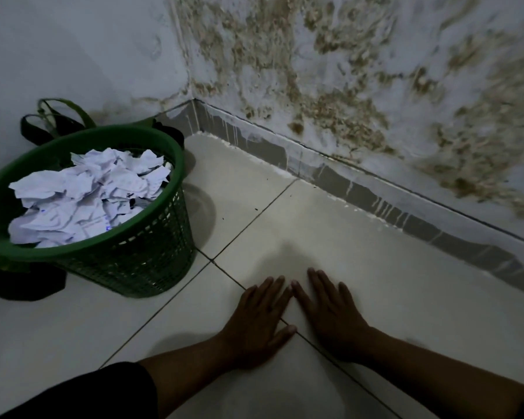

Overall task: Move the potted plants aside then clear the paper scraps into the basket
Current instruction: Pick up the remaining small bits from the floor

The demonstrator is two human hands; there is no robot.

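Tiled floor (360, 237) | both hands' fingers flat, holding nothing | plants behind basket (127, 255) half-hidden

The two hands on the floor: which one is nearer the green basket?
The left hand is nearer the green basket. It lies flat on the tile joint; the right hand lies flat beside it, toward the stained wall.

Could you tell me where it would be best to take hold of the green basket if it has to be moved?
Probably grip the green basket by its thick rolled rim on the near right side, nearest the hands. It stands tilted and heaped with paper scraps, and its latticed wall offers poorer purchase.
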